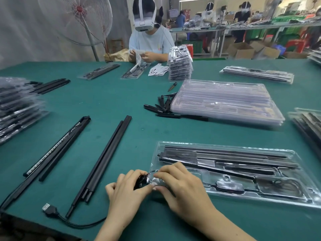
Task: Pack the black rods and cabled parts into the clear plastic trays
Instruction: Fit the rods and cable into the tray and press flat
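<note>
Both my hands meet at the near tray's left end, over a small black cabled part.

On the green worktop (111,94), black rods (102,160) lie left; my left hand (125,190) pinches the cabled part (141,181), my right hand (180,186) presses curled fingertips on the clear tray (260,197); empty trays (225,101) are stacked beyond.

Bright, even light, perhaps from overhead; glare on the clear tray (173,148) at 4 o'clock; edges bend and blur.
</note>
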Motion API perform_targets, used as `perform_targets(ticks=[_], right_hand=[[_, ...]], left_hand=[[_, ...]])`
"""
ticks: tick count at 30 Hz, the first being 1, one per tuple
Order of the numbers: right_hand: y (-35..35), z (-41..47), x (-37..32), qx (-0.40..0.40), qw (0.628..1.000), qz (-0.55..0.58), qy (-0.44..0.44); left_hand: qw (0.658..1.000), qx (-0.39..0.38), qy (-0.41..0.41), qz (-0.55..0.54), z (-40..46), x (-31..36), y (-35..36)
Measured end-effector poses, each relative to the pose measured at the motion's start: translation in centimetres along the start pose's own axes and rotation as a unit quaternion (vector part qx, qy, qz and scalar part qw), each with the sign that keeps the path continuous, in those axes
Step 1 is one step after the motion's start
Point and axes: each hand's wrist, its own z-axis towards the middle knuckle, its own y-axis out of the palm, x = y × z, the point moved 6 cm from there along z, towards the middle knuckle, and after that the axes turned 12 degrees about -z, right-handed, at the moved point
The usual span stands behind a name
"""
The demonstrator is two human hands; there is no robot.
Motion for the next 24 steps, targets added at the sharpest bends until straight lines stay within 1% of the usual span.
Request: perform_targets(ticks=[2, 3, 6, 8, 11, 14, 16, 17, 19, 20, 21, 24], right_hand=[[0.1, 0.1, 0.6, -0.015, 1.0, 0.014, 0.012], [0.2, 0.2, 0.8, -0.021, 0.999, 0.039, 0.029], [0.9, 0.2, 1.6, -0.036, 0.977, 0.164, 0.128], [1.3, 0.1, 1.7, -0.031, 0.973, 0.174, 0.15], [0.8, 0.1, 1.4, 0.007, 0.978, 0.143, 0.154], [-0.2, 0.3, 0.8, 0.065, 0.985, 0.1, 0.125], [-0.6, 0.4, 0.6, 0.095, 0.985, 0.092, 0.108], [-0.8, 0.3, 0.6, 0.107, 0.984, 0.093, 0.104], [-1.1, 0.1, 0.4, 0.133, 0.978, 0.115, 0.108], [-1.1, 0.0, 0.3, 0.141, 0.976, 0.128, 0.107], [-1.0, -0.1, 0.1, 0.14, 0.976, 0.133, 0.1], [-0.2, -0.1, -0.2, 0.101, 0.984, 0.12, 0.082]], left_hand=[[1.0, -0.006, -0.007, -0.012, 0.1, -0.1, 0.1], [1.0, -0.01, -0.013, -0.017, 0.2, -0.1, 0.2], [0.999, -0.019, -0.034, -0.034, 0.4, -0.2, 0.2], [0.998, -0.015, -0.045, -0.039, 0.5, -0.2, 0.1], [0.998, 0.002, -0.049, -0.034, 0.5, 0.2, 0.1], [0.996, 0.016, -0.06, -0.064, 0.6, 0.8, -0.2], [0.993, 0.023, -0.076, -0.082, 0.7, 1.1, -0.4], [0.994, 0.027, -0.082, -0.071, 0.7, 1.1, -0.4], [0.997, 0.039, -0.069, 0.013, 0.8, 1.3, -0.2], [0.996, 0.047, -0.06, 0.045, 0.9, 1.5, -0.1], [0.995, 0.058, -0.057, 0.052, 0.9, 1.6, -0.1], [0.995, 0.068, -0.051, 0.051, 1.0, 1.6, 0.0]])
